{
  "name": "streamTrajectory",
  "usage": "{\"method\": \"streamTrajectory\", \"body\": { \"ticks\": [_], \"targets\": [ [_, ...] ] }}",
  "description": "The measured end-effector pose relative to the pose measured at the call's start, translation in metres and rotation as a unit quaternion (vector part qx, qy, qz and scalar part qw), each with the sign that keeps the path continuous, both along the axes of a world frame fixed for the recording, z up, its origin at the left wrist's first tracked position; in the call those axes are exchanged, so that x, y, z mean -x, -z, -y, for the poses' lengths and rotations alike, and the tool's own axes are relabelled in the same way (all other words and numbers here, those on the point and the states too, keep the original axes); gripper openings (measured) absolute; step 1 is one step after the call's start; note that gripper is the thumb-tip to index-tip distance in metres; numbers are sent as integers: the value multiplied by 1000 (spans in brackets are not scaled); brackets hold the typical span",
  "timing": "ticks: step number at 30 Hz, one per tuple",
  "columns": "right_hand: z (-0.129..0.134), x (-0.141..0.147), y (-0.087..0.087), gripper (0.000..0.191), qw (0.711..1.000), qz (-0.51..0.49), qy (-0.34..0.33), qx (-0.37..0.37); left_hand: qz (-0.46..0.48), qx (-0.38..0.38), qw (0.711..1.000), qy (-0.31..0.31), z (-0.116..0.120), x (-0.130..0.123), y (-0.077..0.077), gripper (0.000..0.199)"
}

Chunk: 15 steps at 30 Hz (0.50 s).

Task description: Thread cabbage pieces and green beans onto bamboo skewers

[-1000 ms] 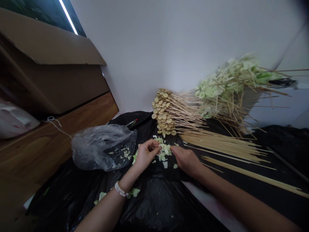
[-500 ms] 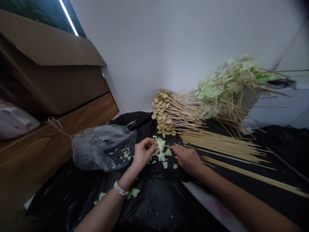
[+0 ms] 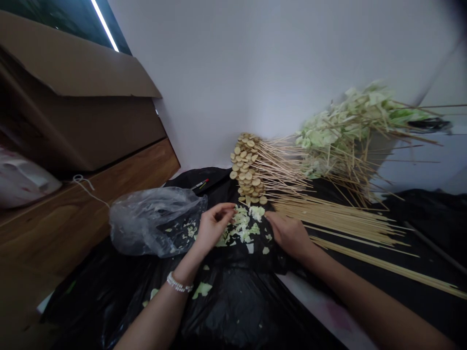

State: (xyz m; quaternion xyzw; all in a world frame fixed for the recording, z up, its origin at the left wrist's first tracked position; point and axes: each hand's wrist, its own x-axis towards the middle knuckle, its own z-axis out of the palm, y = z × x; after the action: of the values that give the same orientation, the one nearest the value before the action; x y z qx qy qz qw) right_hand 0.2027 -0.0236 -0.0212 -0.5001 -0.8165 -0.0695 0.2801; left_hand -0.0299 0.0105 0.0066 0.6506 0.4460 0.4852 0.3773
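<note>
My left hand [image 3: 214,226], with a beaded bracelet on its wrist, is pinched at the left edge of a scatter of torn cabbage pieces [image 3: 241,226]; what its fingertips hold is too small to make out. To the right, my right hand [image 3: 288,233] has thumb and fingers pressed together beside a cabbage clump [image 3: 257,213], which appears to be on a stick at its fingertips. Bare wooden skewers [image 3: 335,218] lie right of and behind my right hand. Round slices on skewers [image 3: 248,167] are stacked beyond both hands.
Skewered cabbage leaves [image 3: 339,121] are heaped at the back right. A clear plastic bag [image 3: 146,221] lies left of my left hand, near a red-tipped pen [image 3: 200,184]. A cardboard box [image 3: 91,126] stands on a wooden surface [image 3: 146,165] at left. Black plastic sheeting [image 3: 241,306] covers the work area.
My hands have moved apart. The cabbage clump has shifted right, away from my left fingers and close to my right hand.
</note>
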Motion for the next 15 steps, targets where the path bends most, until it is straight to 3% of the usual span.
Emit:
{"method": "streamTrajectory", "body": {
  "ticks": [2,5,10,15],
  "targets": [
    [-3,-3,0,28,1000,-11,7,-22,-17,11,999,-46,-8,12,-3,31],
    [-3,-4,2,27,999,-13,-3,-47,-99,27,993,-53,-17,29,-6,31],
    [-1,-2,3,28,998,-1,-8,-68,-224,62,970,70,-12,50,-20,28],
    [0,-2,3,29,998,4,-17,-65,-323,71,935,128,1,58,-32,28]
  ]
}}
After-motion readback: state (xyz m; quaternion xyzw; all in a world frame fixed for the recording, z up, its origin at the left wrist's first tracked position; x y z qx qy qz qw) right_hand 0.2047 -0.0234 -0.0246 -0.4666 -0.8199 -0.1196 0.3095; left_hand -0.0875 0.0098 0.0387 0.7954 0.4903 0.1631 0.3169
